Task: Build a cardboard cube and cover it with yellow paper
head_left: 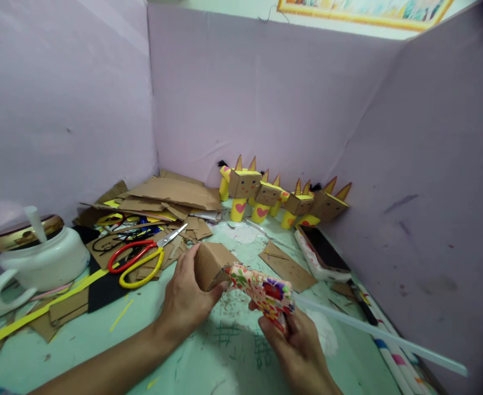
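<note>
Left hand was clamped round the small cardboard box, thumb low on the near side; right hand was wrapped round the handle of the flower-patterned glue gun. Box sat mid-scene, just above the table as far as one could judge. Nozzle was at its right edge; contact and any bead couldn't be confirmed. Doing it well meant, in my judgement: box braced steady, thin even bead along the seam, left thumb clear of the hot tip, since it sat close by. The glue stick stuck out far behind the gun, to the near right, so wide swings risked snagging the markers. Scissors lay left, flat card piece right, finished-looking cardboard figures at the far side.
</note>
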A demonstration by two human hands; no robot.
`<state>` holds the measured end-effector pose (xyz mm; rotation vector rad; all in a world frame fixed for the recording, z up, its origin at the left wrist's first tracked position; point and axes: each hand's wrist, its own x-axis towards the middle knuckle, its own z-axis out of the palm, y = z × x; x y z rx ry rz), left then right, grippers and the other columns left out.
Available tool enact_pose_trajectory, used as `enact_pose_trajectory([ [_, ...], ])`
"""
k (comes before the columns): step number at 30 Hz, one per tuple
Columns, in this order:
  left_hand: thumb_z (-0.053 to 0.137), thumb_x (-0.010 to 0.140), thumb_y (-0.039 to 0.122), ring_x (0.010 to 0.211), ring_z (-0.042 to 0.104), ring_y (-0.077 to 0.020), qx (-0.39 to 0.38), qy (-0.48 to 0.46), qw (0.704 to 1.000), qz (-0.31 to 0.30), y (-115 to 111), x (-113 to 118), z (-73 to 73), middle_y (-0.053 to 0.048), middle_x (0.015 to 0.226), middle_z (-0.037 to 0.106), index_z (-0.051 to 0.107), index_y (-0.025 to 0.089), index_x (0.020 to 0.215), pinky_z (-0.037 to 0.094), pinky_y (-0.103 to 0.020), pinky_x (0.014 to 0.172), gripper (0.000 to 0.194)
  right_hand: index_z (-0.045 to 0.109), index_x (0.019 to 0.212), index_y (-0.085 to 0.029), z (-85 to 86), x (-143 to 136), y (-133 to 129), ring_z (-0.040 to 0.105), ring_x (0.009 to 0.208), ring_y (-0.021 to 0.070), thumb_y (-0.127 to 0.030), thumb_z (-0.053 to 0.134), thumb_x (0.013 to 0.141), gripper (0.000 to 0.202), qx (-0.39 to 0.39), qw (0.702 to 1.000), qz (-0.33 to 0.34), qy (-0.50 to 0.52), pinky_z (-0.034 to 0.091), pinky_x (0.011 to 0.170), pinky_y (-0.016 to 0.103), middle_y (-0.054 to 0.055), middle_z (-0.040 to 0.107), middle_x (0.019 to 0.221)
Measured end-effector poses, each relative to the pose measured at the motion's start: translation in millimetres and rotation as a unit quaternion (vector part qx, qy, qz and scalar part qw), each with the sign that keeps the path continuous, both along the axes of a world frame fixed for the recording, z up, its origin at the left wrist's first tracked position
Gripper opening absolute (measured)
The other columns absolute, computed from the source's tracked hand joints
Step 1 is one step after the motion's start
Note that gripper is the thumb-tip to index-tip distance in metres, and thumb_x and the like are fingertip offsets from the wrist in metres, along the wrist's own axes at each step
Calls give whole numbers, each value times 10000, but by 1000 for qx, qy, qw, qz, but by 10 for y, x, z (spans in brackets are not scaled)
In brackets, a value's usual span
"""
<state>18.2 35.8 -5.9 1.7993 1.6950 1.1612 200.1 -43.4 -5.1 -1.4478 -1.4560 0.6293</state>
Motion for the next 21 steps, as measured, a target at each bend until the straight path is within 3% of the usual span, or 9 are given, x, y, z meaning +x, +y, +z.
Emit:
enact_pose_trajectory([
  [6,719,650,426,1245,477,-340,5,12,1000,-2,1,-2,-6,-154,1359,481,354,159,1346,426,-479,1010,831,678,851,-180,-32,-16,-5,621,727,232,-508,559,807,351,17,1000,-5,25,503,774,321,69,682,753],
  [10,723,650,431,1234,491,-337,14,9,1000,-1,1,-6,-10,-146,1347,493,358,177,1338,437,-477,1000,819,662,769,-182,-41,-10,-2,598,649,214,-520,551,808,358,13,1000,-10,21,512,744,322,54,656,684],
  [13,726,648,425,1225,502,-336,10,4,1000,0,4,-5,-11,-133,1349,496,354,199,1339,444,-479,991,817,657,726,-185,-44,-9,1,602,659,221,-525,550,806,365,15,1000,-18,13,508,746,326,54,649,663],
  [17,724,652,418,1238,490,-336,7,-1,1000,-3,5,-1,-8,-139,1357,490,351,191,1345,436,-479,1001,819,687,820,-172,-57,-18,3,624,734,242,-535,565,799,384,23,999,-18,36,504,756,327,84,691,766],
  [21,728,644,401,1236,491,-344,4,-4,1000,-2,3,0,-3,-139,1357,493,354,198,1345,429,-492,1004,819,656,733,-189,-87,-19,0,582,631,212,-534,547,815,371,13,999,2,40,507,730,320,46,627,633],
])
